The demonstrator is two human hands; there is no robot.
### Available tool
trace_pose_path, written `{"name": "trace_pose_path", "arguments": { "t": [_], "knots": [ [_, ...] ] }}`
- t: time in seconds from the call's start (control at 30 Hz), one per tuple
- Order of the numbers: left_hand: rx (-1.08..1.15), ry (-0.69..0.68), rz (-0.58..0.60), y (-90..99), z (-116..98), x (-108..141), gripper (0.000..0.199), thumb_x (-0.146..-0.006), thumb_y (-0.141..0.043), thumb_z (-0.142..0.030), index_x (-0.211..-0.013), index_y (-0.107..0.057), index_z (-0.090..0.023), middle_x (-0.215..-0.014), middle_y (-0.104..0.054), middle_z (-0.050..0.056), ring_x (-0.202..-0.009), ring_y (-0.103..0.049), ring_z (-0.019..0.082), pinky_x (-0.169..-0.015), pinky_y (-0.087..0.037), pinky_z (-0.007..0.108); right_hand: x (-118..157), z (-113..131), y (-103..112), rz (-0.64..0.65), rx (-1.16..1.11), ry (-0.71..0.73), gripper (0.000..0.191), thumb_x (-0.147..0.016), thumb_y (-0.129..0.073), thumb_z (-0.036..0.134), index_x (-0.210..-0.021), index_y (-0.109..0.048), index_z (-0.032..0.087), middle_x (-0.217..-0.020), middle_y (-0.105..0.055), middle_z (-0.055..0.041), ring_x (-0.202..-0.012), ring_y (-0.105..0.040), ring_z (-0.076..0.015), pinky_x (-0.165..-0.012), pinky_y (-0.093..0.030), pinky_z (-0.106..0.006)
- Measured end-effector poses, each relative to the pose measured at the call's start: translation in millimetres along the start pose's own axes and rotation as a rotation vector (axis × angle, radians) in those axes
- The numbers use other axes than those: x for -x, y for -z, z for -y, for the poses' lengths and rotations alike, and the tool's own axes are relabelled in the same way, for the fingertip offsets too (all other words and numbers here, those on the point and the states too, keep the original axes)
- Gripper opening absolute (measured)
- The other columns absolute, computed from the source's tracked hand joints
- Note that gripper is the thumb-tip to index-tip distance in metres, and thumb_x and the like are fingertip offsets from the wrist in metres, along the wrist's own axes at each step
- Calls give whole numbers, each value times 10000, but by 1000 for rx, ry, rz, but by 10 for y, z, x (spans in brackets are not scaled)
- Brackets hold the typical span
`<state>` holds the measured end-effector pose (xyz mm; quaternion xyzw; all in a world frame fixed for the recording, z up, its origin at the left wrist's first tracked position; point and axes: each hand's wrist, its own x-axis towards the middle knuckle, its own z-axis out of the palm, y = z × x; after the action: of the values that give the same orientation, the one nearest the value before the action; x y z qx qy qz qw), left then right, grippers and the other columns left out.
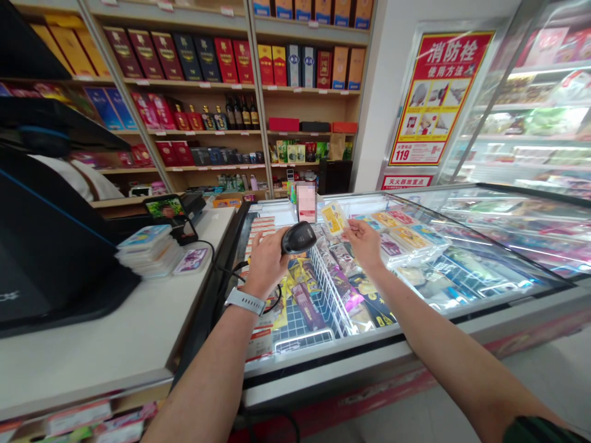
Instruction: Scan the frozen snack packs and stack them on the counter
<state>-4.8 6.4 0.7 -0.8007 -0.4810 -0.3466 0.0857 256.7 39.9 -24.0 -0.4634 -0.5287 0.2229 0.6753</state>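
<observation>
I see my left hand (268, 261) gripping the black scanner (301, 237); right of the scanner, my right hand (364, 242) pinches a yellow card (334, 218), long axis tilted.

1. The left hand (266, 261) and right hand (364, 243) are seen bare near mid-frame.
2. A pale grey wristband (246, 301), pierced by a row of small dark slots, is worn on the left wrist.
3. Both forearms (438, 332) are left uncovered.
4. A dark green and black sleeve (530, 429) is partly shown at the lower right.
</observation>
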Motion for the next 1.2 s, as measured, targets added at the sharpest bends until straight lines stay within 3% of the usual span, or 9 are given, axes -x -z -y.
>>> {"name": "trace_pose_path", "arguments": {
  "t": [0.73, 1.2],
  "knots": [
    [-21, -13, -2, -8, 6, 12, 604, -832, -539, -148, -1428, -444, -178, -1266, -678, 100, -1143, -636, 260, -1163, -274, 470, 13, -4, -9, 14, -19, -2, 367, -753, -687, 429, -1011, -654, 170, -840, -690, -38, -688, -684, -177, -724, -614, -387],
    [20, -36, -31, 11, -10, 5, 555, -808, -551, -125, -1360, -510, -176, -1225, -691, 99, -1124, -636, 274, -1121, -321, 472, 28, 15, -20, 3, -40, 8, 362, -747, -713, 435, -991, -668, 171, -811, -693, -31, -675, -684, -176, -698, -613, -376]
  ]
}}
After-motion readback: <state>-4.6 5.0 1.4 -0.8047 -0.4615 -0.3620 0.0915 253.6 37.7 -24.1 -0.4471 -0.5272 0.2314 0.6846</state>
